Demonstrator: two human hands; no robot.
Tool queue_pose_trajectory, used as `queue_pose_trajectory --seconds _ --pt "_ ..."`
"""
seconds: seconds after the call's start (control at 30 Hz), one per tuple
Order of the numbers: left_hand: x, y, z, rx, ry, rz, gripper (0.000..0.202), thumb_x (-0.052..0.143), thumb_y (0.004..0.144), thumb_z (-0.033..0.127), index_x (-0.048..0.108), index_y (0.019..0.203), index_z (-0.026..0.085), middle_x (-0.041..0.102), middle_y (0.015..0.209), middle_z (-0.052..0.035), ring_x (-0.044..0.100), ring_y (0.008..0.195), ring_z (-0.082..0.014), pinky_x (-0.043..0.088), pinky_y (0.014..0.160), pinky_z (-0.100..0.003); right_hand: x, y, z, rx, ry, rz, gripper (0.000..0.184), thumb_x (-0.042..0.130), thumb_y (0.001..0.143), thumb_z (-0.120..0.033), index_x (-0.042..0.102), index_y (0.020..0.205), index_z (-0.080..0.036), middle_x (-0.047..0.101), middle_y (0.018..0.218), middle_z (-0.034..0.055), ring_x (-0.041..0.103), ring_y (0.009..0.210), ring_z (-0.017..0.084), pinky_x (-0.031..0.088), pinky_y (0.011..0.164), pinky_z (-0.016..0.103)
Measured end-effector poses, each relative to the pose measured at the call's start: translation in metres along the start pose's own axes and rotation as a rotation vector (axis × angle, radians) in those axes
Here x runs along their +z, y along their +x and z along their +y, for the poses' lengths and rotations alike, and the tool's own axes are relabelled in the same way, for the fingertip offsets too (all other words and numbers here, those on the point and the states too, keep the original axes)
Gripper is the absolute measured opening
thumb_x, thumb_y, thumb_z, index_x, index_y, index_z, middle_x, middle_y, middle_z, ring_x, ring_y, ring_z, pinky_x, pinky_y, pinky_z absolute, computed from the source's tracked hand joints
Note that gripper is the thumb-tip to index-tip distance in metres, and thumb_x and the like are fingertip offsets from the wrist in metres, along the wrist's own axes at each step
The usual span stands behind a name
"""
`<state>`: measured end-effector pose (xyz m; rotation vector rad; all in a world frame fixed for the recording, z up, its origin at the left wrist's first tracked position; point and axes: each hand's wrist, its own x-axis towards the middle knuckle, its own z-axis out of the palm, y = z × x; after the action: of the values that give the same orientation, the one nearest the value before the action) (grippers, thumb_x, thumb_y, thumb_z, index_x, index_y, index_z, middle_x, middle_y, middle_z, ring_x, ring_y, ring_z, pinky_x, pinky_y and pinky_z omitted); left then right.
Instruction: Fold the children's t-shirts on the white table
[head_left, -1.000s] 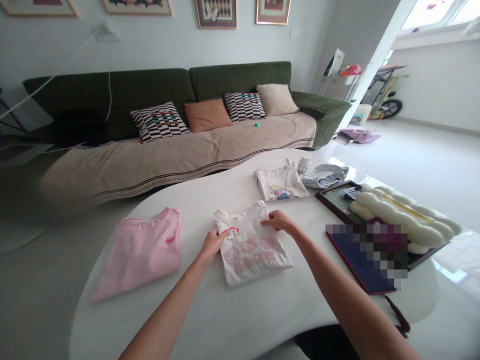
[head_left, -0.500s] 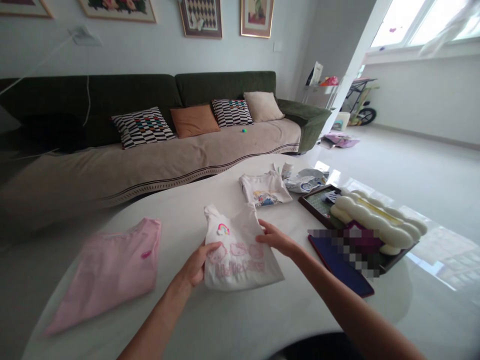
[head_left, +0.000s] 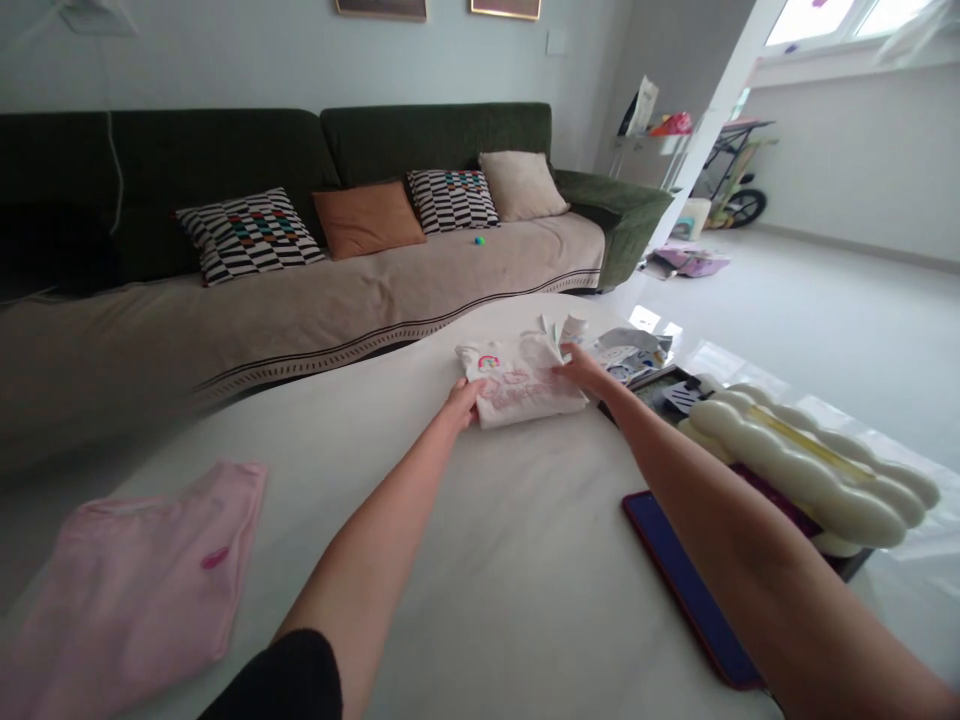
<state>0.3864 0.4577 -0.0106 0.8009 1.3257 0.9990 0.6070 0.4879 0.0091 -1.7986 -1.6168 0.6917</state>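
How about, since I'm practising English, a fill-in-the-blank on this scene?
The left hand and right hand rest on a folded white T-shirt showing a small ____ patch. A folded pink T-shirt lies on the white table, to the ____ of the left arm. An orange cushion leans against the ____ sofa.

Rainbow; left; green.

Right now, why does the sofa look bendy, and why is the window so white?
In the head view, the sofa looks curved, as things near the edges of very wide pictures often do. The window is so bright that it turns white and hides what's outside. The shiny floor shows bright glare too.
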Motion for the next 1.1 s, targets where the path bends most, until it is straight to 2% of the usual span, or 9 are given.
queue_pose_trajectory --seconds 0.13,0.27,0.33,0.47,0.63,0.77,0.9,1.0,1.1 --pt "-0.005 0.009 -0.026 0.04 0.046 0.015 0.058 0.062 0.065 0.011 0.044 0.12 0.018 0.063 0.102 -0.0079 0.061 0.083 -0.0162 0.049 0.069 -0.025 0.02 -0.007 0.022 -0.092 -0.087 0.049 0.056 0.051 0.064 -0.009 0.048 0.12 -0.016 0.061 0.088 0.0068 0.055 0.082 0.021 0.04 0.08 0.033" --pt "-0.003 0.01 -0.016 0.215 0.099 0.03 0.081 0.059 0.061 0.001 0.028 0.133 0.022 0.061 0.107 -0.0064 0.06 0.084 -0.0139 0.047 0.071 -0.022 0.024 -0.011 0.019 -0.155 -0.119 0.125 0.051 0.041 0.065 -0.006 0.056 0.112 -0.019 0.059 0.1 0.0064 0.052 0.091 0.02 0.037 0.085 0.03" --pt "0.001 0.011 -0.009 0.241 0.113 0.05 0.08 0.056 0.06 0.001 0.031 0.132 0.023 0.061 0.107 -0.0056 0.06 0.081 -0.0135 0.046 0.071 -0.022 0.023 -0.013 0.018 -0.147 -0.134 0.155 0.046 0.04 0.066 -0.007 0.06 0.107 -0.017 0.06 0.097 0.0074 0.053 0.088 0.021 0.037 0.085 0.031" --pt "0.003 0.019 -0.003 0.15 0.127 0.023 0.06 0.052 0.063 0.007 0.048 0.121 0.021 0.064 0.096 -0.0047 0.059 0.068 -0.0131 0.046 0.062 -0.023 0.021 -0.014 0.018 -0.119 -0.16 0.131 0.035 0.042 0.069 -0.015 0.067 0.094 -0.014 0.063 0.076 0.0067 0.056 0.077 0.02 0.041 0.076 0.03" --pt "0.003 0.043 0.001 0.144 0.118 -0.024 0.063 0.051 0.062 0.008 0.046 0.125 0.018 0.064 0.09 -0.0044 0.057 0.065 -0.011 0.045 0.06 -0.021 0.02 0.003 0.015 -0.106 -0.167 0.05 0.039 0.052 0.065 -0.018 0.066 0.101 -0.016 0.062 0.069 0.002 0.057 0.067 0.016 0.044 0.064 0.025" --pt "0.008 0.056 0.009 0.184 0.118 -0.05 0.077 0.053 0.059 0.005 0.035 0.133 0.018 0.061 0.106 -0.0049 0.059 0.076 -0.0123 0.045 0.067 -0.02 0.016 0.011 0.015 -0.097 -0.191 0.063 0.047 0.05 0.066 -0.017 0.06 0.112 -0.015 0.064 0.077 0.0028 0.059 0.075 0.019 0.045 0.067 0.026" --pt "0.009 0.055 0.005 0.252 0.216 -0.01 0.075 0.059 0.059 0.007 0.04 0.13 0.017 0.055 0.118 -0.0073 0.057 0.094 -0.0173 0.044 0.077 -0.022 0.013 -0.002 0.015 -0.109 -0.257 0.093 0.047 0.05 0.069 -0.016 0.058 0.114 -0.012 0.064 0.093 0.0101 0.058 0.088 0.024 0.044 0.078 0.033" --pt "0.004 0.046 -0.004 0.279 0.296 0.049 0.071 0.065 0.058 0.01 0.044 0.126 0.015 0.052 0.122 -0.0099 0.052 0.104 -0.0204 0.041 0.085 -0.025 0.02 -0.016 0.005 -0.153 -0.339 0.133 0.044 0.052 0.071 -0.021 0.057 0.114 -0.013 0.047 0.123 0.0191 0.046 0.11 0.034 0.036 0.088 0.045" --pt "-0.003 0.028 -0.017 0.375 0.441 0.103 0.072 0.071 0.057 0.016 0.045 0.124 0.014 0.051 0.122 -0.0122 0.049 0.109 -0.0212 0.038 0.09 -0.027 0.042 -0.027 -0.013 -0.262 -0.538 0.16 0.053 0.05 0.077 -0.043 0.044 0.127 -0.024 0.014 0.144 0.0137 0.016 0.127 0.042 0.024 0.093 0.059"
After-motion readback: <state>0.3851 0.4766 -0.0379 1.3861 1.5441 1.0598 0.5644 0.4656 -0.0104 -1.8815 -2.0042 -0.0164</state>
